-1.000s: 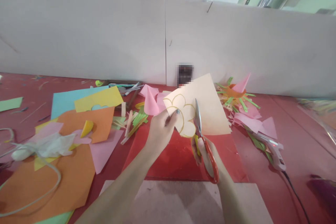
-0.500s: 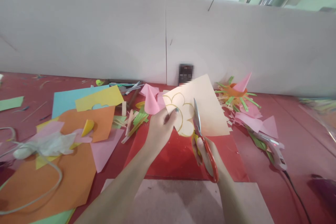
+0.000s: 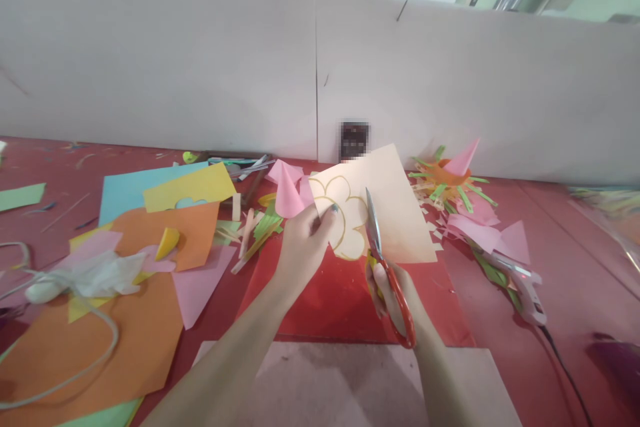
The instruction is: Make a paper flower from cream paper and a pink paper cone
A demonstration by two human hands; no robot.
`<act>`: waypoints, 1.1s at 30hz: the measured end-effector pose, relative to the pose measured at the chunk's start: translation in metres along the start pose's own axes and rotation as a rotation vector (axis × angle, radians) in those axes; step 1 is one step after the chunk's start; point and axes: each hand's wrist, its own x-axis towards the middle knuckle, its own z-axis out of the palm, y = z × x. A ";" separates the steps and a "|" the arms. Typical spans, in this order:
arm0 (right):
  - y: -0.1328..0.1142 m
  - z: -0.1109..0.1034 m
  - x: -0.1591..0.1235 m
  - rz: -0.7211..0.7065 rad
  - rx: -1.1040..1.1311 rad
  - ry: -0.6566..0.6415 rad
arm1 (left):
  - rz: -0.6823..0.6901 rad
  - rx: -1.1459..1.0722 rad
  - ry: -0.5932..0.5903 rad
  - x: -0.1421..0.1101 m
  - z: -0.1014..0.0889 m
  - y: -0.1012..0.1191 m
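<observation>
My left hand (image 3: 307,240) pinches the left edge of a cream sheet of paper (image 3: 400,213), thumb on top. A flower outline (image 3: 353,230) is drawn on that sheet in a yellowish line. My right hand (image 3: 387,283) grips a pair of scissors (image 3: 399,303) with red and yellow handles. The blades point up and away from me, and the paper lies around them beside the flower's right petals. One blade shows above the sheet; the lower one is hidden. Both hands are above a red sheet (image 3: 320,303) on the table.
On the left lie orange paper (image 3: 145,333), blue paper (image 3: 130,190) and a white cable (image 3: 113,340). A pink paper cone (image 3: 287,195) stands behind my left hand. To the right are a paper craft (image 3: 453,173) and a glue gun (image 3: 523,287). A white partition (image 3: 200,67) closes off the back.
The cream sheet has shifted and turned slightly, and the scissor blades have tilted a little to the left. Both hands keep their holds.
</observation>
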 end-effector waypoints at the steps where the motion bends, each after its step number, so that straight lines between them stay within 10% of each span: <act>1: -0.001 0.000 0.000 0.007 0.002 -0.007 | -0.001 0.003 0.000 0.000 0.000 0.000; 33: 0.014 -0.001 0.001 -0.033 0.120 -0.122 | 0.002 -0.027 -0.063 0.001 -0.005 0.003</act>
